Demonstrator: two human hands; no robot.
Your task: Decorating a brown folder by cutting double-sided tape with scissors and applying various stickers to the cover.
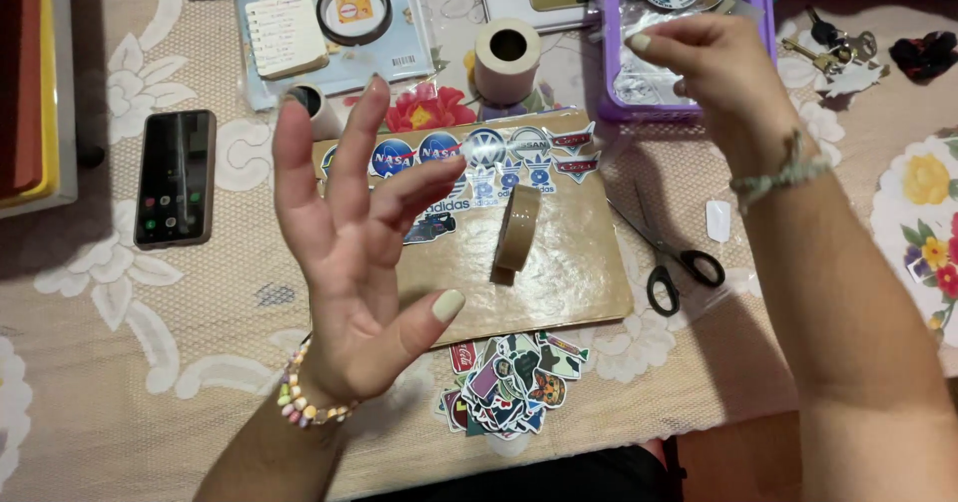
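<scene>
My left hand [354, 252] is raised palm-up with its fingers spread, and it holds nothing. It hovers over the left part of a brown cardboard sheet [579, 282] that has a row of stickers [499, 153] along its far edge. A roll of brown tape [517, 231] stands on edge in the middle of the sheet. My right hand [704, 68] is lifted over a purple tray [607, 53] with its fingers curled together. Whether it pinches anything is unclear.
Black-handled scissors [671, 254] lie right of the cardboard, and a pile of loose stickers [509, 382] lies at its near edge. A phone [175, 178] rests at the left. Behind are a beige tape roll [507, 58], a black ring [354, 11], a notepad [284, 33] and keys [828, 48].
</scene>
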